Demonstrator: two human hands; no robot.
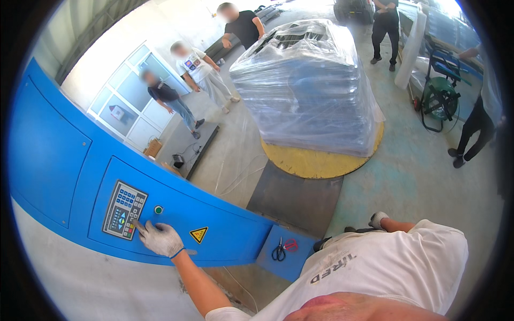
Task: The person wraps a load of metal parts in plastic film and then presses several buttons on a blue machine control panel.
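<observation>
My left hand (162, 239), in a pale knit glove, reaches to the grey keypad panel (125, 210) set in a blue machine (69, 160). Its index finger is stretched out to the lower right keys and the hand holds nothing. Beside the panel are a green round button (158, 209) and a yellow warning triangle (198, 235). Near my body on the right, my right hand (378, 220) shows only in part, also gloved; its fingers are too hidden to read. Ahead, a tall load wrapped in clear film (305, 91) stands on a round yellow turntable (321, 160).
Black-handled scissors (278, 250) and red-handled scissors (290, 245) lie on the machine's blue base (284, 262). A dark ramp plate (294, 198) meets the turntable. Several people stand around the load. A green wheeled cart (440, 96) and a film roll (412, 51) are at the right.
</observation>
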